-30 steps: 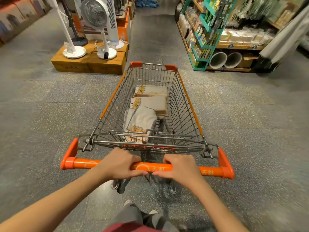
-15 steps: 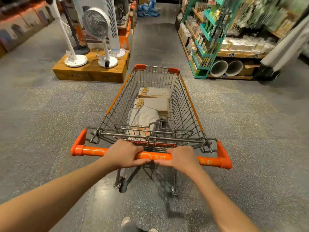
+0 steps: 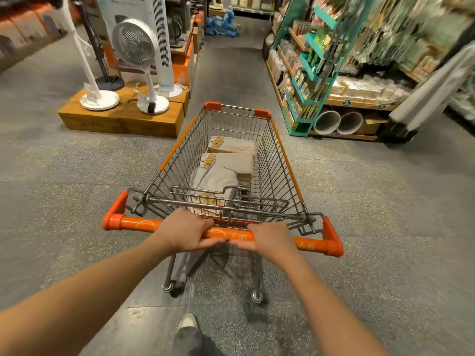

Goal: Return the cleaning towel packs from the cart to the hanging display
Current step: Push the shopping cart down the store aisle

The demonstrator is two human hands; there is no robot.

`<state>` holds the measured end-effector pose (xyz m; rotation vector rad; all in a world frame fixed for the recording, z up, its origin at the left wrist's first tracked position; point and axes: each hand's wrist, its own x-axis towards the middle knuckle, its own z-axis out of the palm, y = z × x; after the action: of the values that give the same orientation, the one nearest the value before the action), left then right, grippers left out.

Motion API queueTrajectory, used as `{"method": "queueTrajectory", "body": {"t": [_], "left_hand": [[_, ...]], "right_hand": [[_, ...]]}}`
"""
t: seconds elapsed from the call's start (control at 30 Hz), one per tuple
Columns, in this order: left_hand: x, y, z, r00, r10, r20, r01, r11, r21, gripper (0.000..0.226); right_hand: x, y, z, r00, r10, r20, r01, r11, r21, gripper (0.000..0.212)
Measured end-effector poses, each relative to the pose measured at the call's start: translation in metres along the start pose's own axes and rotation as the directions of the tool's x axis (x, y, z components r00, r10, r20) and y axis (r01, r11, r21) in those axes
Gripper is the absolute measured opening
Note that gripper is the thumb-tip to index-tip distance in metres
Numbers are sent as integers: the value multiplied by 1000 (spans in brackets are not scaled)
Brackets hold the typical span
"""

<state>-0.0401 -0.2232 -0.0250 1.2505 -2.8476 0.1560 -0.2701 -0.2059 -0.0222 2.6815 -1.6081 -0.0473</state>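
Note:
A wire shopping cart point(image 3: 279, 160) with orange trim stands in front of me on the grey floor. Both of my hands grip its orange handle bar point(image 3: 133, 223): my left hand point(image 3: 186, 231) left of centre, my right hand point(image 3: 271, 238) just right of it. In the basket lie three cleaning towel packs: a grey one point(image 3: 213, 182) nearest me, a beige one point(image 3: 230, 164) behind it, and another beige one point(image 3: 231, 145) at the far end. Hanging goods blur by at the upper right point(image 3: 421, 29).
White standing fans point(image 3: 140, 60) sit on wooden crates point(image 3: 151, 123) ahead on the left. A teal shelf rack point(image 3: 305, 80) and a wooden shelf with white tubs point(image 3: 339, 122) stand ahead on the right. An aisle runs between them.
The cart and I have rolled forward along the floor. The fans and the teal rack are closer. Both hands keep their grip on the handle.

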Motion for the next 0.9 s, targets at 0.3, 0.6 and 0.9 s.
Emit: {"method": "queueTrajectory", "body": {"t": [0.3,0.6,0.9], "left_hand": [[89,-66,17,1000,-12,-18,12,1000,-5,80],[182,-159,32,999,-34,-10,34,999,-19,76],[278,-246,40,999,-40,17,39,998,39,71]], "right_hand": [[93,61,5,999,20,-29,-20,999,-29,85],[212,118,5,997,69,-32,-69,998,3,83],[321,171,9,984,167,-56,-166,986,20,78]]}}
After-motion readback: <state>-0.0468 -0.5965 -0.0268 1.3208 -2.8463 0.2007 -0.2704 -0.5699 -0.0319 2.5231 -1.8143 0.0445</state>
